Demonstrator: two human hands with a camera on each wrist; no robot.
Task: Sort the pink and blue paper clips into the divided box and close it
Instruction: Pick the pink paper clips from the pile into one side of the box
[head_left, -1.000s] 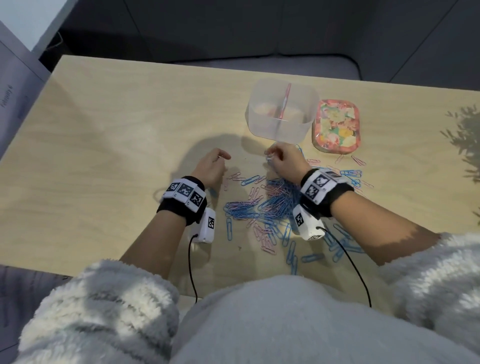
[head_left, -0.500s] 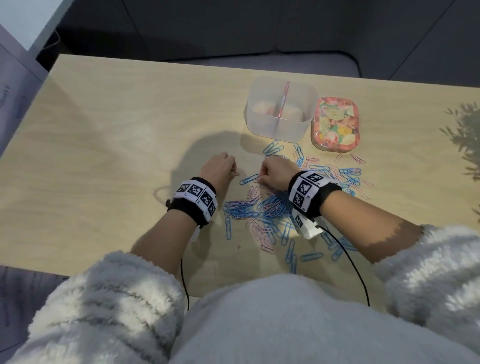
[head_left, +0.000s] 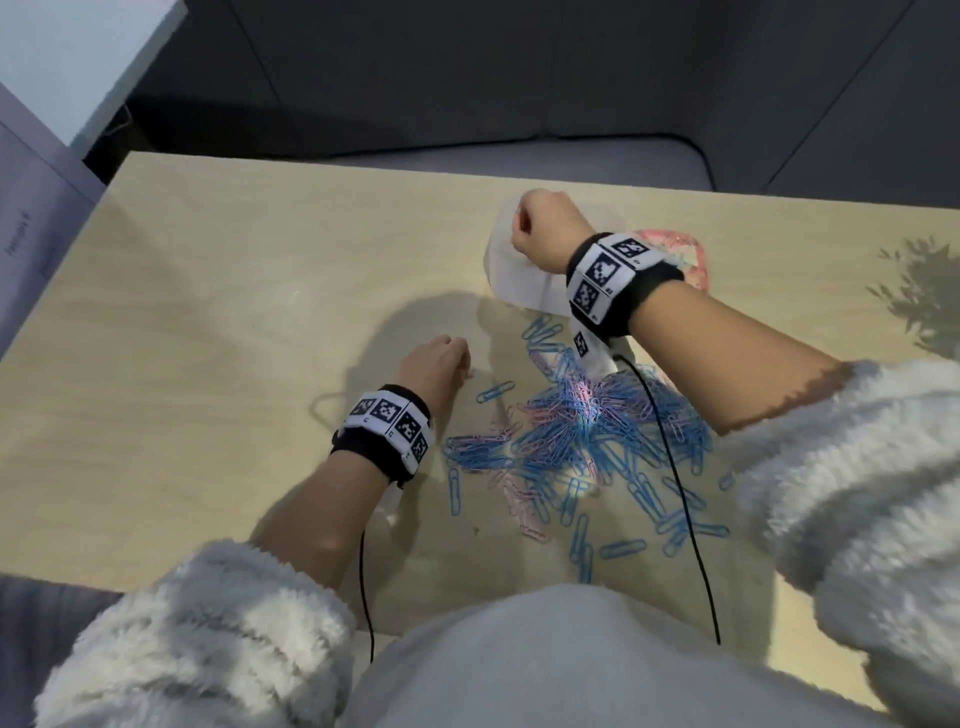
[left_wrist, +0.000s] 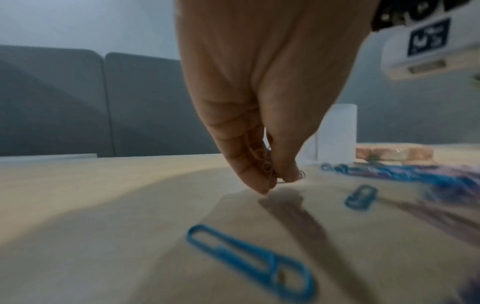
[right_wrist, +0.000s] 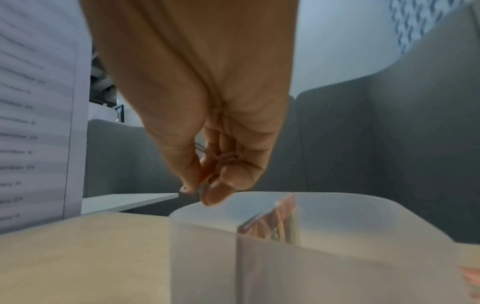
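A heap of blue and pink paper clips (head_left: 571, 431) lies on the wooden table (head_left: 208, 364). My left hand (head_left: 460, 358) rests at the heap's left edge and pinches several pink paper clips (left_wrist: 265, 164) just above the tabletop. My right hand (head_left: 519, 223) hovers over the left compartment of the translucent divided box (head_left: 511, 283). The right wrist view shows that hand (right_wrist: 205, 191) pinching a few thin clips (right_wrist: 207, 153), colour unclear, above the box rim (right_wrist: 207, 214), left of the divider (right_wrist: 265, 218). The flowery lid (head_left: 698, 260) lies right of the box, mostly behind my wrist.
Single blue clips (left_wrist: 249, 255) lie scattered around the heap. A white printed sheet (head_left: 31, 249) stands off the table's left side. A grey sofa (head_left: 519, 78) runs behind the table's far edge. Wrist camera cables (head_left: 675, 493) trail over the clips.
My right hand has lifted off the heap and moved away from me to above the box. My left hand has stayed at the heap's left edge, still curled.
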